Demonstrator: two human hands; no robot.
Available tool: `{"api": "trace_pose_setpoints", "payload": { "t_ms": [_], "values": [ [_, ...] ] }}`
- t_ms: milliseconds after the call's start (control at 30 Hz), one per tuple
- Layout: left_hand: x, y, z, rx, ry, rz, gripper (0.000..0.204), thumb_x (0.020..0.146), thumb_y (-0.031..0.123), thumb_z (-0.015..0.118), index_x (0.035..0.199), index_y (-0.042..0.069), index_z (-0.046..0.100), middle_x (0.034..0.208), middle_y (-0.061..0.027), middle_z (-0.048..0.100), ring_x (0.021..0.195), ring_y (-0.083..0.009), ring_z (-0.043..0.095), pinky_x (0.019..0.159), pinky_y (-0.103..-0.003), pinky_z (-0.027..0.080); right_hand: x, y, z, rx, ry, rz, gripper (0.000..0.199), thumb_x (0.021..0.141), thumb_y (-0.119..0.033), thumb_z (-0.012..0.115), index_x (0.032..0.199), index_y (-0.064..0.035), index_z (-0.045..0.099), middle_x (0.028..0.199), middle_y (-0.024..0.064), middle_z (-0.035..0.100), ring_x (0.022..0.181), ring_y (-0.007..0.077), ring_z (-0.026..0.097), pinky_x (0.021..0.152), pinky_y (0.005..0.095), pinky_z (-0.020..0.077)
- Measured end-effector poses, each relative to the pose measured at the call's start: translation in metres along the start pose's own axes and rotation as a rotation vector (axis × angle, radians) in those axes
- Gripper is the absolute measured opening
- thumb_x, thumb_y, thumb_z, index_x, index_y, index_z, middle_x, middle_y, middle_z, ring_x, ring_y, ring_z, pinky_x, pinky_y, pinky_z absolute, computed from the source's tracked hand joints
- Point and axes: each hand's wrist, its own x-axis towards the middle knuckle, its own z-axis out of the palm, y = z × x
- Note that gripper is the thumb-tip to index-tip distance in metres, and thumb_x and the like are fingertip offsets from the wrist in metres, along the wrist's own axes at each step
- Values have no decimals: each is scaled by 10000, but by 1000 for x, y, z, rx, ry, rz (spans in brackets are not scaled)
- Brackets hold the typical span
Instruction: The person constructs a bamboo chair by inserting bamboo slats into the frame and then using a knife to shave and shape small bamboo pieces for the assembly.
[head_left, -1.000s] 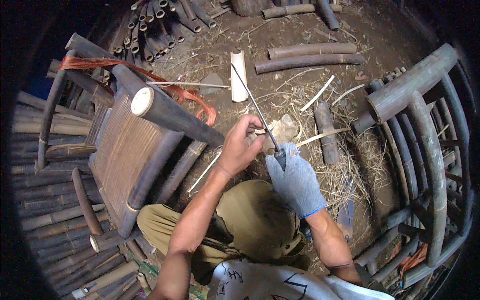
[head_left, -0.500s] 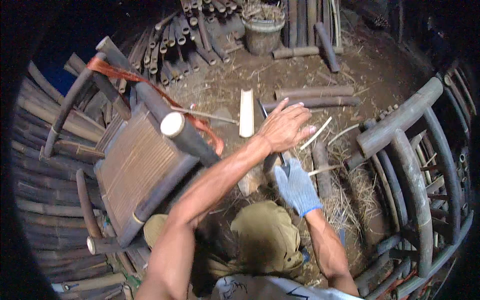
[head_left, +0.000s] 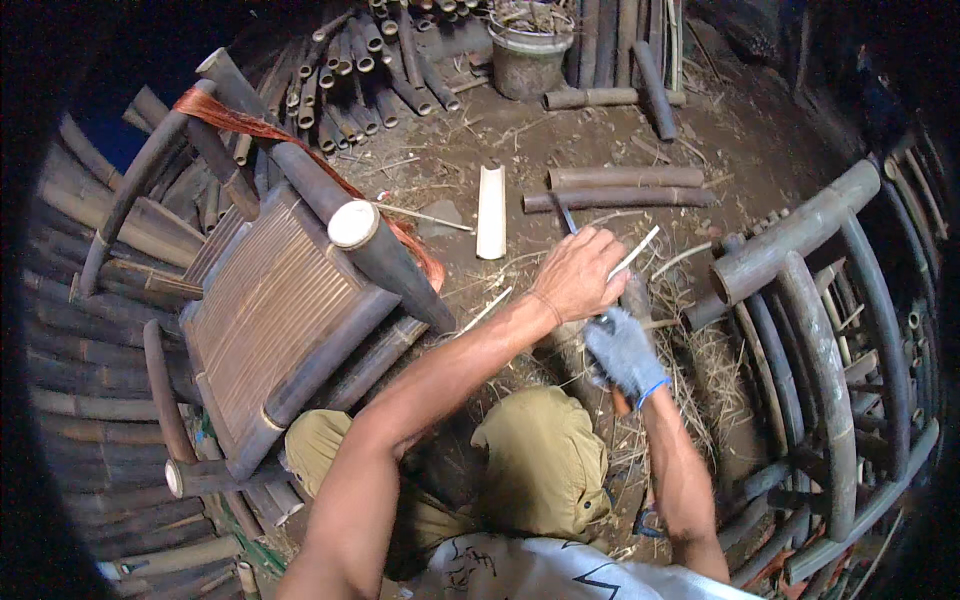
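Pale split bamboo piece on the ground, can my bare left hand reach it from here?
Probably yes: your bare left hand is nearby, with nothing bulky visible between it and the pale, trough-shaped split bamboo piece. I can't tell whether that hand is gripping the slender dark tool.

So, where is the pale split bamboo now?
In the head view, the split bamboo lies on the ground, upper middle, between the bamboo chair at left and two darker bamboo lengths at right.
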Motion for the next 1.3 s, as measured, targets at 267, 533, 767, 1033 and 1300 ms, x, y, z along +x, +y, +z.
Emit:
{"api": "trace_pose_setpoints", "payload": {
  "t_ms": [267, 533, 767, 1033, 1300],
  "values": [
    [4, -16, 42, -253, -42, -104, 284, 845, 95, 679, 1109, 86, 574, 1046, -143, 589, 949, -381, 638, 804, -473, 531, 34, 41, -48, -245, 109, 64, 345, 858, -294, 634, 771, 38, 594, 613, 112, 602, 540, 188, 541, 547, 393, 455],
    [-17, -47, 58, -233, -44, -191, 197, 828, 141, 711, 979, 70, 606, 931, -160, 673, 899, -384, 659, 786, -475, 525, 45, 62, -53, -954, 287, -236, 305, 881, -306, 604, 859, -3, 630, 734, 234, 655, 709, 403, 665, 650, 489, 513],
    [-62, -76, -3, -488, 160, -389, 213, 863, 61, 701, 1065, 47, 637, 960, -104, 700, 862, -183, 697, 758, -322, 580, 2, 88, 3, -248, 48, 79, 436, 915, -401, 617, 981, 30, 612, 872, 224, 661, 832, 338, 649, 768, 427, 499],
    [-102, -69, -9, -692, 261, -569, 258, 866, 14, 726, 1089, -3, 596, 980, -21, 648, 869, -95, 655, 766, -238, 540, -46, 58, 44, -144, 211, -49, 361, 961, -310, 588, 1145, -1, 568, 891, 192, 641, 823, 334, 628, 773, 422, 503],
    [-112, -35, 15, -839, 239, -479, 306, 855, -32, 716, 1112, -6, 551, 1056, -92, 630, 984, -165, 665, 877, -291, 571, -60, -18, 35, -161, 90, -80, 307, 979, -337, 545, 1066, -44, 564, 911, 251, 651, 880, 460, 637, 747, 516, 508]
  ]
}}
